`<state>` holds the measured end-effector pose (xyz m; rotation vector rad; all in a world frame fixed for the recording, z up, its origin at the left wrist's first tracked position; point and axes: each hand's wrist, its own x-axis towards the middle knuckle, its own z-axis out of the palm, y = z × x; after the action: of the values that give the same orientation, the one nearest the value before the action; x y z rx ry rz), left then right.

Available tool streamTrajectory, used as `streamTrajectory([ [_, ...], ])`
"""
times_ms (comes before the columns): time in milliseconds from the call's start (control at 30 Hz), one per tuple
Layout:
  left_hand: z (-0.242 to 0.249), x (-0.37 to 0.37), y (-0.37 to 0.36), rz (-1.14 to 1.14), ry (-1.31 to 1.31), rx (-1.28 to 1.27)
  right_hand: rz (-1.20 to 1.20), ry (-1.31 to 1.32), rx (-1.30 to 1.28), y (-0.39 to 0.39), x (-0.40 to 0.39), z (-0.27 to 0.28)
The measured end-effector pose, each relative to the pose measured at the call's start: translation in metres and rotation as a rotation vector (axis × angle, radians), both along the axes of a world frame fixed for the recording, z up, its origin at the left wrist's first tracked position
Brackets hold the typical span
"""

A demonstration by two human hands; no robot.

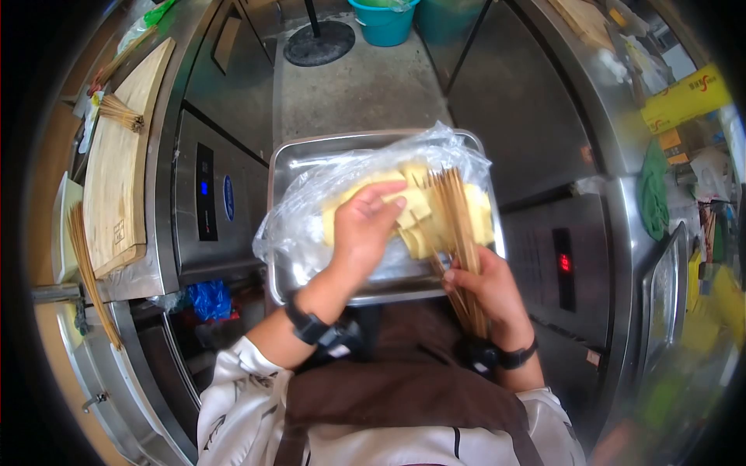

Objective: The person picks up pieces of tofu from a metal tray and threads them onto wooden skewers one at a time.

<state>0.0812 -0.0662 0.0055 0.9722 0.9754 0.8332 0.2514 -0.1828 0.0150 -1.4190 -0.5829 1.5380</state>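
My right hand (497, 291) is wrapped round a bundle of thin wooden skewers (458, 213), pointed ends up and away from me. One skewer leans apart from the bundle, towards the left. My left hand (367, 225) is closed in a pinch on a pale yellow slice (415, 206), its thumb and fingers at the left edge. More yellow slices (479, 213) lie beneath and around both hands. They rest on a clear plastic bag (299, 206) inside a metal tray (273, 279) in front of my body.
Steel cabinets with displays flank me, a blue-lit display (204, 188) left and a red-lit one (564, 262) right. Wooden boards (124, 171), a skewer bundle (120, 113) and loose skewers (85, 256) sit on the left. Ahead are a teal bucket (385, 25) and a round black base (319, 43).
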Motion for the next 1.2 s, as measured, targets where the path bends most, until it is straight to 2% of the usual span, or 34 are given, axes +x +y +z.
streamTrajectory([
  [233,-0.008,0.003,-0.02,0.003,-0.014,0.001,0.009,-0.006,0.007,0.0,0.001,-0.001],
  [333,-0.01,0.004,-0.019,0.035,-0.097,0.086,-0.008,0.026,0.004,0.0,0.0,0.0],
  [433,0.002,0.008,-0.012,0.164,-0.167,-0.017,-0.001,0.004,0.008,0.0,-0.001,0.0],
  [533,0.005,0.008,-0.005,0.182,-0.219,-0.116,0.006,-0.009,0.009,0.0,0.0,0.0],
  [733,-0.003,0.003,-0.002,0.13,-0.237,-0.1,0.004,0.009,0.012,-0.001,0.001,-0.003],
  [933,-0.012,0.005,-0.018,0.018,-0.104,0.02,-0.011,0.011,-0.013,0.0,0.001,0.003],
  [1033,-0.011,0.01,-0.03,0.063,-0.224,0.006,-0.031,0.032,-0.003,0.0,0.0,0.003],
  [1200,-0.014,0.011,-0.034,-0.01,-0.231,-0.05,-0.024,0.044,0.013,-0.001,0.002,-0.003],
])
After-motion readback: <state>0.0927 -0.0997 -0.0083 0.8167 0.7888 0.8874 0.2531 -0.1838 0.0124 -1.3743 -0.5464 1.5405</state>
